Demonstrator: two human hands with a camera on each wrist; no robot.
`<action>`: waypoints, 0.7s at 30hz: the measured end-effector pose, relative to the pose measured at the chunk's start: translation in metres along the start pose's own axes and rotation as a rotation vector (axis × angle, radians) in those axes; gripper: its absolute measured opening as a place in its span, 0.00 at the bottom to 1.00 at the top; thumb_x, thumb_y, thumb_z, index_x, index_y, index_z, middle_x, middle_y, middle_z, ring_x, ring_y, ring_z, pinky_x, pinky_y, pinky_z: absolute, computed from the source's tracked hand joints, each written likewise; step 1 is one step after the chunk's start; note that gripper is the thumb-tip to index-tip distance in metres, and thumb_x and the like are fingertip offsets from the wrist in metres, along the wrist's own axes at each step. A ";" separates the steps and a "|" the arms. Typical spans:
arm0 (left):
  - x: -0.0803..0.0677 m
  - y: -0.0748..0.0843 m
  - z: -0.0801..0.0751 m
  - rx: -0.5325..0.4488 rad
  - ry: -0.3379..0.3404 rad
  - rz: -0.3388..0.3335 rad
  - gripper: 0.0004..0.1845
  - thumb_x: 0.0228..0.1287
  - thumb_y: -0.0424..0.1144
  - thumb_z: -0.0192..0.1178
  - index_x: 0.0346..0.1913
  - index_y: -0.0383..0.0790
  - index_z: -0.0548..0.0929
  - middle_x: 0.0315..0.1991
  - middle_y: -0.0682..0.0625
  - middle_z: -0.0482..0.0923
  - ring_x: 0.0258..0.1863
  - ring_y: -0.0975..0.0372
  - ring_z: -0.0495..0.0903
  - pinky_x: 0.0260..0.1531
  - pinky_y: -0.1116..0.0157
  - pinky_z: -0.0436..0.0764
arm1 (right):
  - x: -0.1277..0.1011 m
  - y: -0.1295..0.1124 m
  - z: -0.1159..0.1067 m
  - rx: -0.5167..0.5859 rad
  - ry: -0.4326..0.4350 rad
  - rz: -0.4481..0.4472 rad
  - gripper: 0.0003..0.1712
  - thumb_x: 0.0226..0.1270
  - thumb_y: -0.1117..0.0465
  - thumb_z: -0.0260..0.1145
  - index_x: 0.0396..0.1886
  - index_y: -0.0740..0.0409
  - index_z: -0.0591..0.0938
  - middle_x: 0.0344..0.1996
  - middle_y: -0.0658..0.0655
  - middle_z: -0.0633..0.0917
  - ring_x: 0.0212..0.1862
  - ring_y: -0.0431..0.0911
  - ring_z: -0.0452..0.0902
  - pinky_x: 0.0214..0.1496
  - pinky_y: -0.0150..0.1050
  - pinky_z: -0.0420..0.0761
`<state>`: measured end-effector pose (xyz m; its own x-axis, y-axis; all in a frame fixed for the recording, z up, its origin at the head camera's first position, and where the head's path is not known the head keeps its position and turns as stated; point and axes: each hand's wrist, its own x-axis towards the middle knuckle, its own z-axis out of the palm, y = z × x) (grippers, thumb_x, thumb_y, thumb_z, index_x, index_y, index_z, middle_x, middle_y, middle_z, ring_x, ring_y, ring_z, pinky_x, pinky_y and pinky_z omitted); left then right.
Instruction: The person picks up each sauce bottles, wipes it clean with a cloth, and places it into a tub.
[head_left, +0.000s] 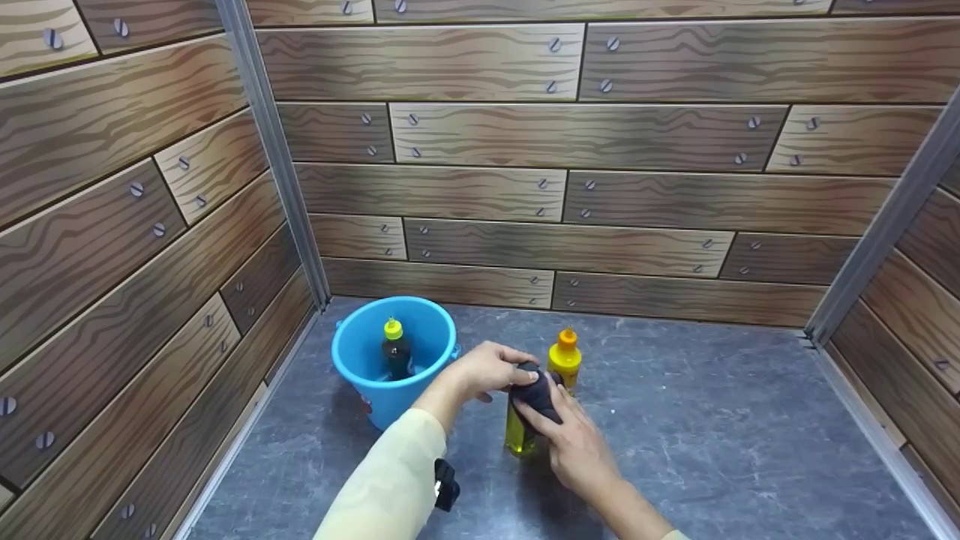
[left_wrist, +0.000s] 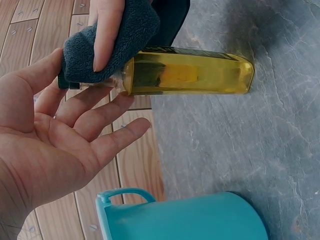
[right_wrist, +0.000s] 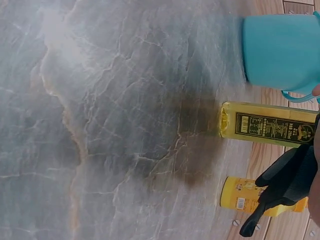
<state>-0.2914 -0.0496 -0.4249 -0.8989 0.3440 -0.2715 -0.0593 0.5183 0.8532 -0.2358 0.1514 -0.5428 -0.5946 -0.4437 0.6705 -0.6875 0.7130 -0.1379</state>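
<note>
While dark cloth point(head_left: 534, 396) hides the oil bottle point(head_left: 517, 435) top, right hand point(head_left: 574, 442) pinching cloth, left hand point(left_wrist: 55, 145) fingers relaxed beside.

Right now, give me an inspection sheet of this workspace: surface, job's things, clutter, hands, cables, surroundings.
Surface: grey marbled tabletop, bare where visible.
Job's things: clear bottle of yellow liquid stands upright; dark grey cloth is wrapped over its top.
Clutter: blue bucket with a dark, yellow-capped bottle inside; yellow bottle with orange cap stands behind the clear one.
Hands: right hand presses the cloth onto the bottle top; left hand is open, fingers by the bottle neck, contact unclear.
Cables: nothing seen; a black strap sits at the left sleeve.
Surroundings: wood-plank printed walls on three sides, metal corner posts.
</note>
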 end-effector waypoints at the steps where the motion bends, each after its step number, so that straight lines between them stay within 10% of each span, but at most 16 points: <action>1: 0.000 0.000 0.000 -0.001 0.002 -0.002 0.19 0.73 0.49 0.69 0.64 0.56 0.88 0.64 0.49 0.83 0.62 0.49 0.83 0.59 0.34 0.77 | 0.001 0.000 0.000 -0.006 0.004 -0.004 0.45 0.52 0.80 0.72 0.68 0.40 0.84 0.72 0.73 0.74 0.68 0.69 0.75 0.63 0.66 0.78; 21: 0.000 0.000 -0.001 0.008 0.011 -0.004 0.18 0.73 0.50 0.69 0.63 0.57 0.88 0.63 0.49 0.84 0.61 0.49 0.81 0.57 0.36 0.79 | -0.003 0.003 0.022 0.014 -0.029 0.050 0.42 0.57 0.80 0.70 0.67 0.37 0.86 0.75 0.73 0.69 0.67 0.70 0.75 0.53 0.65 0.84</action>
<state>-0.2922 -0.0503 -0.4244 -0.9032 0.3334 -0.2703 -0.0597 0.5260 0.8484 -0.2447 0.1429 -0.5615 -0.6400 -0.4232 0.6413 -0.6623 0.7269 -0.1813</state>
